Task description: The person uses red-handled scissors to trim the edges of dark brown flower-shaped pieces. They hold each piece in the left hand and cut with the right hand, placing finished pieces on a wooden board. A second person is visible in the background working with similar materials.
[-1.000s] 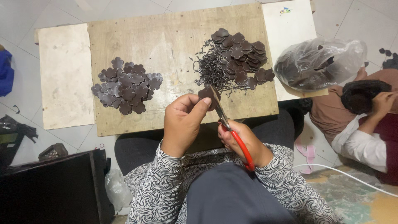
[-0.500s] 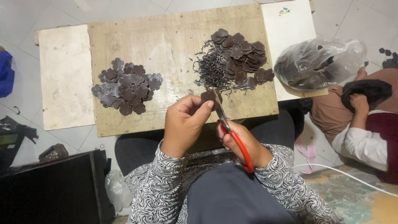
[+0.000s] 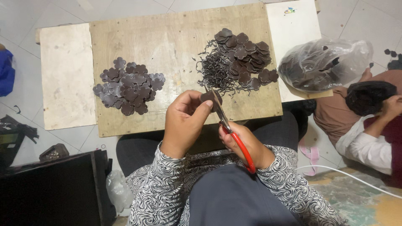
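Observation:
My left hand (image 3: pixel 184 119) pinches a small dark brown flower-shaped piece (image 3: pixel 207 97) over the near edge of the wooden board (image 3: pixel 171 37). My right hand (image 3: pixel 245 142) grips red-handled scissors (image 3: pixel 228 127), whose blades meet that piece. On the board's left lies a pile of several trimmed flower-shaped pieces (image 3: pixel 127 86). At the board's right sits a heap of untrimmed pieces (image 3: pixel 245 58) mixed with thin curled offcuts (image 3: pixel 213 71).
A clear plastic bag of dark pieces (image 3: pixel 322 62) rests to the right of a white panel (image 3: pixel 293 33). Another person (image 3: pixel 368 121) sits at the right edge. A pale board (image 3: pixel 65 75) lies to the left, a black box (image 3: pixel 54 188) lower left, and a white cable (image 3: pixel 347 178) lower right.
The scissors and the held piece have shifted only slightly. The person at the right has moved an arm near their head.

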A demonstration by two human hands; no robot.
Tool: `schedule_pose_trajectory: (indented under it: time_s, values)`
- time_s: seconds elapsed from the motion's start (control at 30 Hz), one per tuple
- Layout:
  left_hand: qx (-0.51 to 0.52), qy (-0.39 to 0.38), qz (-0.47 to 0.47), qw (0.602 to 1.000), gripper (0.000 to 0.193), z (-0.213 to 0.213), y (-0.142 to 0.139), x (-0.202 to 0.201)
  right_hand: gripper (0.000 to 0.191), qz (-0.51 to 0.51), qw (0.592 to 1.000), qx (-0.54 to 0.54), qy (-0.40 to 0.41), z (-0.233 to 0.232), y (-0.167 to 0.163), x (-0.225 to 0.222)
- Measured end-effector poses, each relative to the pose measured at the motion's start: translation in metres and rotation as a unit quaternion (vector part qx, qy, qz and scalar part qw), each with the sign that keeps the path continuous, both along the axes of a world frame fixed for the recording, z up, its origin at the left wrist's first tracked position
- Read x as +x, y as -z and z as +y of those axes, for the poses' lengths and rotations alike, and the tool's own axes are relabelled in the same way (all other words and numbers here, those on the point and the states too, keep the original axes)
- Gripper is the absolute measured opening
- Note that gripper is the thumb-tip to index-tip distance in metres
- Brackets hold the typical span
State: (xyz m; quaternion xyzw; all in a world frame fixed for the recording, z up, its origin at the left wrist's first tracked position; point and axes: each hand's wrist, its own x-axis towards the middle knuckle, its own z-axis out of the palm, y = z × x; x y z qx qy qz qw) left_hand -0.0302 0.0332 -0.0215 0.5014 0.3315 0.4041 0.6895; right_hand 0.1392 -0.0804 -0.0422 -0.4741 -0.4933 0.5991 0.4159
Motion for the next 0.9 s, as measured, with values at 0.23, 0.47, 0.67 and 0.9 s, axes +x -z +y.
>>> schedule_pose_trajectory:
  time_s: [0.23,0.47,0.67,0.9]
  values:
    - [-0.044,0.052,-0.022,0.997,0.009,-0.0007,0.0019,0.0006,0.059,-0.005,0.998,0.055,-0.021,0.0035,0.0018,0.0016]
    - [-0.075,0.046,-0.039,0.995,0.009,-0.0024,0.0006,0.0031,0.059,0.005,0.999,0.031,-0.006,0.0006,0.0028,0.0034]
    - [-0.063,0.041,-0.043,0.996,0.009,-0.0025,0.0031,0.0033,0.058,0.01,0.999,0.032,-0.005,0.0004,0.003,0.0024]
    - [-0.061,0.063,-0.034,0.996,0.009,-0.0006,0.0011,0.0028,0.066,0.017,0.998,0.042,-0.033,0.0037,0.0007,0.0007]
